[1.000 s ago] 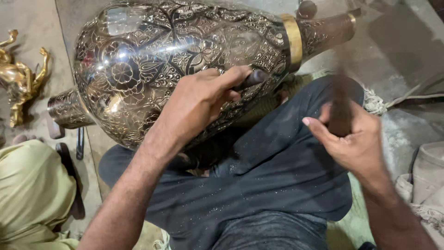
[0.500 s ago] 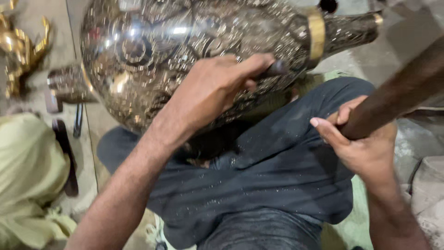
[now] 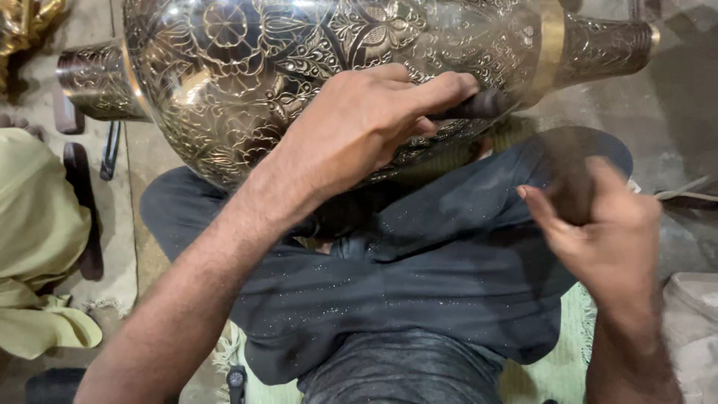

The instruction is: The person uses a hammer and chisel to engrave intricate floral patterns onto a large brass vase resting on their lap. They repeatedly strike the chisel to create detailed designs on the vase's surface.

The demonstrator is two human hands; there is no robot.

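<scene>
Both hands busy: left hand (image 3: 359, 135) on vase (image 3: 247, 82), right hand (image 3: 606, 239) blurred.

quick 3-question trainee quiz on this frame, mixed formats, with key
1. True or false: the left hand rests on the engraved metal vase and pinches a dark rod-like tool against it.
2. Multiple choice: the vase lies A) upright on the floor, B) on its side across the person's lap, C) inside a box.
3. Fill in: the right hand grips a motion-blurred ____-coloured handle.

Key: 1 true; 2 B; 3 dark.
</scene>
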